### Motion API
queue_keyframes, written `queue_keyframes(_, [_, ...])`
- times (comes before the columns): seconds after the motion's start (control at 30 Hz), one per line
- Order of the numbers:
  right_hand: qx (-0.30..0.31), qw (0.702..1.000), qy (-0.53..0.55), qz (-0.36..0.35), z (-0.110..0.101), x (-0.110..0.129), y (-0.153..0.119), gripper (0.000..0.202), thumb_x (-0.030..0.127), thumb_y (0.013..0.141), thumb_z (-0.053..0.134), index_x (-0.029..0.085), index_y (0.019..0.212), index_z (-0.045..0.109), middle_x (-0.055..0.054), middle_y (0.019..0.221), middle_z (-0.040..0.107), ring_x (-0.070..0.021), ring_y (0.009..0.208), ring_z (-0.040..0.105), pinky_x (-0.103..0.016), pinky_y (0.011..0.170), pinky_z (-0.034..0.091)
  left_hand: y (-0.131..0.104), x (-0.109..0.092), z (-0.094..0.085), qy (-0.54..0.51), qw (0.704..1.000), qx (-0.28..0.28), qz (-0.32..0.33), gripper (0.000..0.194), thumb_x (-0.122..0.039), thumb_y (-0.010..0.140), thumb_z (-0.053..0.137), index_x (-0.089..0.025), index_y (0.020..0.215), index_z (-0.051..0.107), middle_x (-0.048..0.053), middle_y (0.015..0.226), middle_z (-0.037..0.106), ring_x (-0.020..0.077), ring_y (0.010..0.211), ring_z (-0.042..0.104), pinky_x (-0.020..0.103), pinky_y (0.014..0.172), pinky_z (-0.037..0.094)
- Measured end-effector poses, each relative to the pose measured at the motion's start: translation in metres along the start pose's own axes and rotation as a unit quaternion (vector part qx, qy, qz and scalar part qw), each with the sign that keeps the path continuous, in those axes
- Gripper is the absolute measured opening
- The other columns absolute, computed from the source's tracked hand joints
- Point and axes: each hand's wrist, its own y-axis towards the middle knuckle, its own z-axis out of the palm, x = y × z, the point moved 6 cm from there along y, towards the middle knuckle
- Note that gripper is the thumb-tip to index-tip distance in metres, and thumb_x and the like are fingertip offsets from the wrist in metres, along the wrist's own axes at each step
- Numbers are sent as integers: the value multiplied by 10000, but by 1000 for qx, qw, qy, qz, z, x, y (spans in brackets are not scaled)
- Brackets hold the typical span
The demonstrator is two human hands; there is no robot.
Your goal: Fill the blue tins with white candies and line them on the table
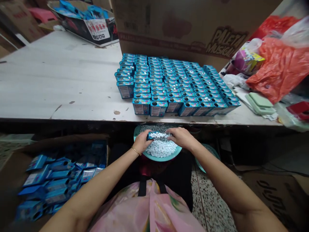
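Observation:
A turquoise basin [162, 158] full of small white pellets [161, 148] rests at my lap, below the table edge. Over its left side my left hand [142, 141], with a thin gold bracelet at the wrist, is closed round a small blue box [150, 135]. White pellets lie along and beside that box. My right hand [180, 137] reaches in from the right over the pellets, its fingers bent and pressed together at the pellets; what they hold, if anything, is too small to tell.
Rows of upright blue boxes [158, 108] stand on the white table [60, 80], against a large carton [169, 22]. An open carton [9, 161] of blue boxes sits lower left. Red plastic bags [285, 64] and a green scale [260, 100] lie right.

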Motion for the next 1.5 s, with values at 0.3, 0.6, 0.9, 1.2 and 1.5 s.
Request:
queue_keyframes(0.3, [12, 994, -112, -9, -17, 27, -1, 264, 324, 837, 388, 192, 996, 553, -79, 945, 596, -198, 896, 551, -298, 764, 375, 1, 2, 3, -12, 1000, 2, -10, 383, -252, 668, 576, -196, 1043, 518, 39, 908, 599, 192, 836, 551, 287, 742, 411])
queue_keyframes(0.6, [46, 989, -86, 115, 68, -53, -9, 212, 243, 823, 434, 185, 1007, 520, -90, 974, 597, -184, 910, 558, -283, 755, 391, -2, 36, -12, -179, 977, -63, -94, 418, -384, 656, 602, -180, 1007, 504, 13, 856, 569, 153, 793, 535, 280, 757, 422])
queue_keyframes(0.9, [10, 985, 104, 139, 153, -13, 49, 301, 281, 851, 372, 190, 1098, 518, -70, 1032, 620, -197, 956, 562, -282, 779, 408, -2, 59, 26, -344, 911, -31, -227, 486, -436, 612, 627, -165, 991, 490, 34, 849, 592, 160, 778, 564, 308, 717, 458])
queue_keyframes(1.2, [-51, 976, 188, 101, 107, -50, 14, 308, 298, 786, 492, 237, 1085, 528, -16, 1045, 613, -169, 946, 548, -264, 787, 404, -13, 48, -33, -237, 957, -90, -144, 461, -396, 624, 623, -183, 1012, 496, 7, 844, 572, 147, 774, 541, 277, 733, 442])
queue_keyframes(1.5, [-52, 994, 101, 0, 18, -20, -6, 325, 353, 797, 472, 273, 1110, 510, -9, 1058, 610, -173, 946, 550, -264, 770, 395, -7, 23, -10, -91, 994, -19, -53, 428, -337, 669, 585, -203, 1069, 514, 30, 945, 608, 183, 837, 568, 291, 770, 422])
